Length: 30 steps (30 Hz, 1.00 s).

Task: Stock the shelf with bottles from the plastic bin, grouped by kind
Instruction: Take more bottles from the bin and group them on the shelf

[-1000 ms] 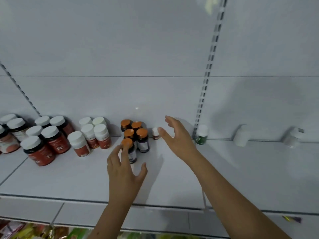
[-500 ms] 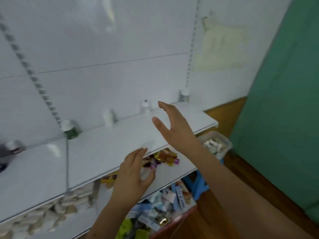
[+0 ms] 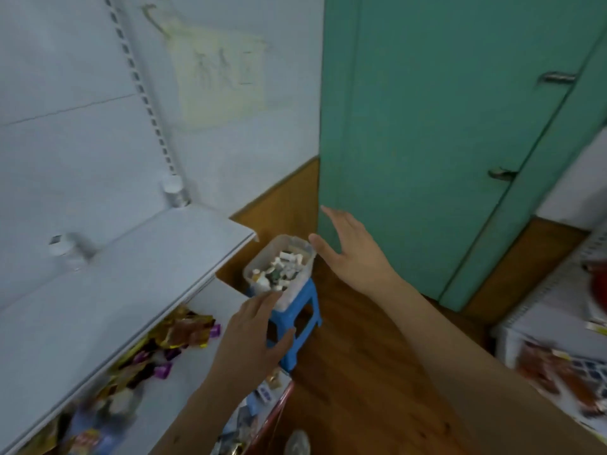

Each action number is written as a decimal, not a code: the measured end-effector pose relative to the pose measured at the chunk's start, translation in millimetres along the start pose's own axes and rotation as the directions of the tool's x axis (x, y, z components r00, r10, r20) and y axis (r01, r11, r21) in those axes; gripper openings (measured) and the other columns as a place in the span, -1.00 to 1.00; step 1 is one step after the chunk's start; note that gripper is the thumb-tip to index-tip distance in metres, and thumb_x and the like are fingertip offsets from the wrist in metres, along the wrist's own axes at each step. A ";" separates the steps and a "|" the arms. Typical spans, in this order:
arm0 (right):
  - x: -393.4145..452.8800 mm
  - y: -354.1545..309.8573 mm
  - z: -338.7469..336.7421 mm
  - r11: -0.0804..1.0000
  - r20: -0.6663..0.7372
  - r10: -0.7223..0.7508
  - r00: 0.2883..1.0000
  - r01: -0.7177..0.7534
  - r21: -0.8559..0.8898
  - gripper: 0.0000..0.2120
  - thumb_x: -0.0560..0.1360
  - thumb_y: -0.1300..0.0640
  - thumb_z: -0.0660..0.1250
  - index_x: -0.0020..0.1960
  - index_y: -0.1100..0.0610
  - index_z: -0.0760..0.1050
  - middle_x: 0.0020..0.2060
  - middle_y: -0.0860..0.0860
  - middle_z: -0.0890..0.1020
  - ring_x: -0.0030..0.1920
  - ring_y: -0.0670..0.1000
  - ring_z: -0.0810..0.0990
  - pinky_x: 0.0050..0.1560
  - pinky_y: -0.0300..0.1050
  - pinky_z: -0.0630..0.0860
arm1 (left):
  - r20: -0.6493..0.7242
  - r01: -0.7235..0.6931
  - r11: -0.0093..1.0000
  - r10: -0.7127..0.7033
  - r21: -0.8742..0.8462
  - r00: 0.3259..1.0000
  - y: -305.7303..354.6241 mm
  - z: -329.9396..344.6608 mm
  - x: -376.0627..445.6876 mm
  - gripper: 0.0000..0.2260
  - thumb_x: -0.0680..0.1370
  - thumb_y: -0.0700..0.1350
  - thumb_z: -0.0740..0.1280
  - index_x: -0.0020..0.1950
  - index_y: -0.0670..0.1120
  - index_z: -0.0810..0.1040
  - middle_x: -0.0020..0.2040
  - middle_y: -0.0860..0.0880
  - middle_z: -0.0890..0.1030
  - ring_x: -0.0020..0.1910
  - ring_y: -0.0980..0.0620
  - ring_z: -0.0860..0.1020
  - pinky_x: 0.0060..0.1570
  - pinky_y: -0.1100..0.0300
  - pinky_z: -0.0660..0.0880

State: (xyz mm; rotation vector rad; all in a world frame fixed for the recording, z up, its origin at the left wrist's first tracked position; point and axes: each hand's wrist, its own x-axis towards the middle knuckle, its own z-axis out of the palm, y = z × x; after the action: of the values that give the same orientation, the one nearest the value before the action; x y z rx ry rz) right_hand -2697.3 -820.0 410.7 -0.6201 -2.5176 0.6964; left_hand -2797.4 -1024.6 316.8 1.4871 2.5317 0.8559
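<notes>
Both hands empty, fingers spread: left hand [image 3: 253,336] hangs over the near end of the plastic bin [image 3: 259,264], right hand [image 3: 351,254] just past its far rim, neither touching it as far as I can tell. Each grip is open, holding nothing. The bin sits on a small blue stool [image 3: 302,320] directly below and between the hands, and looks well filled with small white-capped bottles [image 3: 282,267], kinds too blurred to sort. On the shelf [image 3: 141,267], to the left of the left hand, only two white bottles show in this stretch: one [image 3: 65,249] against the back panel, another [image 3: 173,189] by the slotted upright at the far end. Most of that shelf surface is bare. Judgement: stocking here is barely begun, and most of the bin is still to be moved. Below the shelf, a lower tier holds loose snack packets [image 3: 177,333], under the left forearm. A green door [image 3: 443,126] stands beyond the right hand; wooden floor [image 3: 354,372] beneath. The shelf corner overhangs the bin's left edge and may crowd a lift.
</notes>
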 end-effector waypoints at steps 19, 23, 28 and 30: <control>241.9 169.5 25.9 0.963 0.155 0.186 0.970 -0.149 -0.226 -0.34 0.59 -0.24 0.18 0.57 0.03 0.13 0.51 -0.01 0.29 0.49 0.03 0.25 0.48 0.01 0.23 | 0.250 0.151 0.986 -0.129 -0.074 0.960 -90.9 115.8 277.4 -0.38 0.51 0.31 0.17 0.47 -0.01 0.34 0.35 0.02 0.44 0.29 0.06 0.41 0.23 0.16 0.43; 284.3 197.6 52.2 0.969 0.246 0.197 0.949 -0.150 -0.195 -0.34 0.59 -0.22 0.20 0.58 0.03 0.12 0.51 0.01 0.28 0.49 0.03 0.24 0.47 -0.01 0.22 | 0.300 0.275 0.958 -0.241 -0.079 0.923 -113.1 134.8 299.3 -0.35 0.47 0.34 0.13 0.44 -0.01 0.37 0.32 0.02 0.47 0.28 0.05 0.43 0.21 0.18 0.45; 352.4 237.6 109.8 0.986 0.410 0.143 0.901 -0.096 -0.134 -0.33 0.59 -0.23 0.18 0.58 0.06 0.14 0.51 0.02 0.28 0.48 0.03 0.25 0.44 -0.06 0.20 | 0.320 0.428 0.901 -0.387 -0.067 0.865 -139.7 158.4 327.8 -0.45 0.55 0.13 0.34 0.46 -0.07 0.35 0.37 -0.02 0.43 0.35 -0.01 0.38 0.28 0.14 0.40; 381.0 255.3 136.0 0.993 0.489 0.114 0.865 -0.086 -0.080 -0.34 0.59 -0.22 0.19 0.58 0.07 0.14 0.51 0.03 0.27 0.48 0.03 0.25 0.43 -0.07 0.21 | 0.325 0.515 0.853 -0.463 -0.091 0.825 -150.4 171.2 339.4 -0.40 0.50 0.23 0.27 0.44 -0.08 0.40 0.35 -0.04 0.46 0.34 -0.04 0.41 0.29 0.05 0.45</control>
State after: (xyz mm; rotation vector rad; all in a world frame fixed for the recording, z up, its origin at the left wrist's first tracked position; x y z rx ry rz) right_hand -2996.6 -471.8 276.5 -0.6626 -3.0007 0.9243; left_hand -3034.5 -727.6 166.2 0.7712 2.3670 0.6885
